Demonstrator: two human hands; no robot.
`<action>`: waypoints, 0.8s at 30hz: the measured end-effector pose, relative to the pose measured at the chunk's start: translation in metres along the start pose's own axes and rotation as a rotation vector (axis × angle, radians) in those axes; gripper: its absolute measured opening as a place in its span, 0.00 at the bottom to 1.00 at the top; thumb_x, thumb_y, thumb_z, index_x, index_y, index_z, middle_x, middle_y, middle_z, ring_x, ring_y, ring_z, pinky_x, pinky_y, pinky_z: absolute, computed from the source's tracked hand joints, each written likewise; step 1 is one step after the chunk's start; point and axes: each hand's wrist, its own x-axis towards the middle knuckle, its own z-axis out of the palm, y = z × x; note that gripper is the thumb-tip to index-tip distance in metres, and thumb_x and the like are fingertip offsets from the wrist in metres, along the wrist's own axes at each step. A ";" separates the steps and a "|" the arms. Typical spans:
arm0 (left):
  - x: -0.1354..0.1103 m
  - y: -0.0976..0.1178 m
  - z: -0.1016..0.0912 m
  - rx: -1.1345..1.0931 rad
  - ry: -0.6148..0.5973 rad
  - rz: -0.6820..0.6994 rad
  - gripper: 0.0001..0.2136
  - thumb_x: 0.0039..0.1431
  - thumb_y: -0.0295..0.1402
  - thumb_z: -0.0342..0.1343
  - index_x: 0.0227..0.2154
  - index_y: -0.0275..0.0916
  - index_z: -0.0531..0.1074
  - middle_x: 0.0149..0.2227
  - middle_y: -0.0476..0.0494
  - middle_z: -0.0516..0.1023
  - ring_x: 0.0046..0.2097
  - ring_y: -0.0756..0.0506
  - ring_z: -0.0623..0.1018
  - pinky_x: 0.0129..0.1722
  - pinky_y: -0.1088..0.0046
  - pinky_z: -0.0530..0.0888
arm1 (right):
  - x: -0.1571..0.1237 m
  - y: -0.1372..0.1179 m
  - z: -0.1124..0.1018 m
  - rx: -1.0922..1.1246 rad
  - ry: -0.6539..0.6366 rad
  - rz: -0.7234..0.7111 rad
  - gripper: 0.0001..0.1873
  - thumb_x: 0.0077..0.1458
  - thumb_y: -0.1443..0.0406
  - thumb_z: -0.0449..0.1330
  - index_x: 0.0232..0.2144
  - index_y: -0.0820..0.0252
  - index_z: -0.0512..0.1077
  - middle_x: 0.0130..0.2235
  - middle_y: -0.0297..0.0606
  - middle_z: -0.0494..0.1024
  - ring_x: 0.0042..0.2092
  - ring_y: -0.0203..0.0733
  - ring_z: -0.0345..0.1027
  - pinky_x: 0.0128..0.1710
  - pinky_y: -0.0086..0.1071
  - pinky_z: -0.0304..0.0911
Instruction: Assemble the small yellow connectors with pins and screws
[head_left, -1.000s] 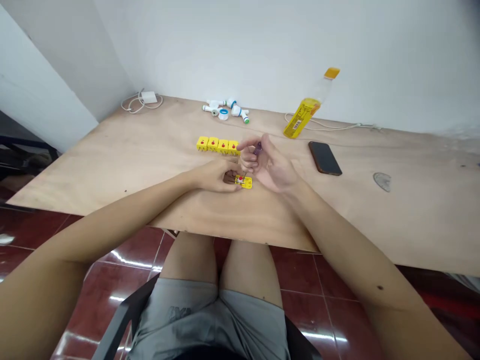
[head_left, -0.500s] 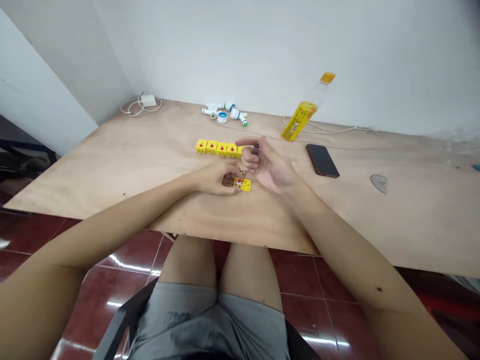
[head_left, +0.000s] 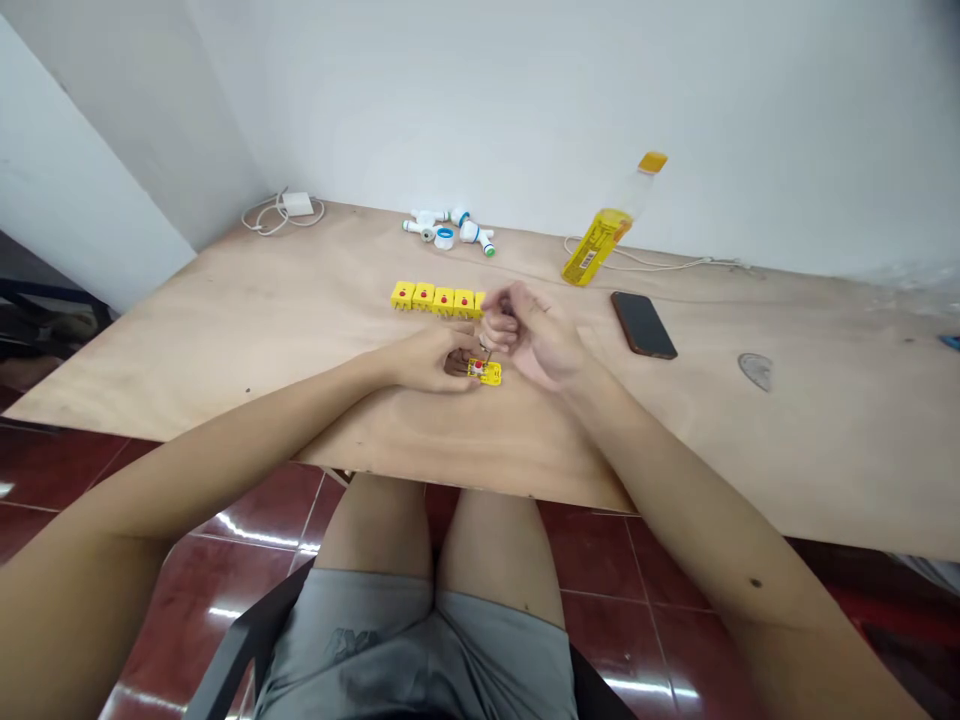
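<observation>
On the table in front of me lies an opened yellow plug (head_left: 491,373) with a red part in it. My left hand (head_left: 433,357) holds it at its left side, thumb and fingers closed around the edge. Just above it, my right hand (head_left: 529,335) grips a small screwdriver whose thin metal shaft (head_left: 487,355) points down at the plug; its handle is mostly hidden by the fingers. Behind my hands stands a row of several yellow plugs (head_left: 443,301) with red centres and metal pins; its right end is covered by my right hand.
White pipe-like fittings (head_left: 444,237) with blue and green rings sit near the wall. To the right are a bottle with a yellow label (head_left: 596,248), a dark phone (head_left: 643,325) and a clear half-round piece (head_left: 755,371). A white charger (head_left: 298,204) with cable lies back left.
The fingers of my right hand have shifted around the screwdriver handle, which now shows less. My left hand and the opened plug have stayed in place.
</observation>
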 end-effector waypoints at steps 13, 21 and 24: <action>0.000 0.002 -0.001 -0.001 -0.022 -0.028 0.14 0.62 0.36 0.70 0.49 0.41 0.85 0.48 0.37 0.85 0.47 0.38 0.84 0.46 0.63 0.81 | 0.000 0.001 -0.001 -0.063 0.029 -0.034 0.29 0.56 0.38 0.78 0.35 0.56 0.80 0.26 0.28 0.62 0.26 0.34 0.55 0.27 0.33 0.59; 0.000 0.002 -0.001 0.013 -0.029 -0.034 0.12 0.63 0.35 0.68 0.48 0.41 0.85 0.48 0.37 0.85 0.46 0.39 0.83 0.44 0.63 0.79 | 0.001 -0.004 0.000 -0.102 0.090 0.015 0.30 0.62 0.36 0.72 0.34 0.56 0.79 0.26 0.30 0.64 0.26 0.36 0.57 0.27 0.34 0.60; -0.001 0.001 -0.001 0.023 -0.013 -0.033 0.12 0.62 0.37 0.69 0.47 0.41 0.85 0.47 0.37 0.85 0.48 0.38 0.84 0.45 0.63 0.80 | 0.001 0.001 -0.003 -0.107 0.065 -0.046 0.31 0.56 0.36 0.76 0.32 0.56 0.79 0.27 0.32 0.70 0.28 0.38 0.62 0.29 0.34 0.64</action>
